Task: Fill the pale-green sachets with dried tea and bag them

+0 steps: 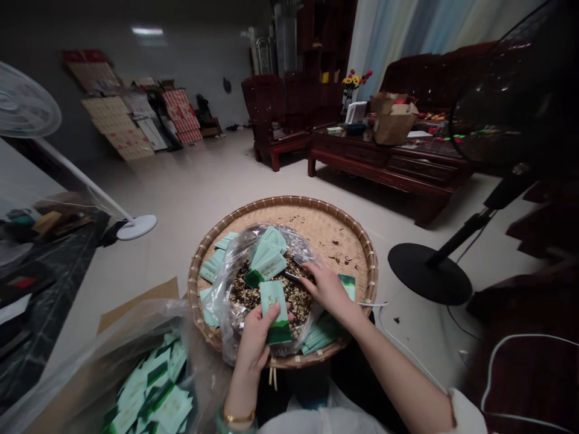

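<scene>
The pale-green rectangular packet (pixel 277 296), pinched in the left hand (pixel 257 331) over the loose brown-and-cream dried mix (pixel 298 299), looks light, thin and easily creased, best held by its edges, while the right hand (pixel 325 288) grips a slim dark handle (pixel 292 276)

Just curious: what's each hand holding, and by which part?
Left hand: flat, rectangular pale-and-dark-green packet, at its middle. Right hand: slim black implement; exact part unclear.
</scene>
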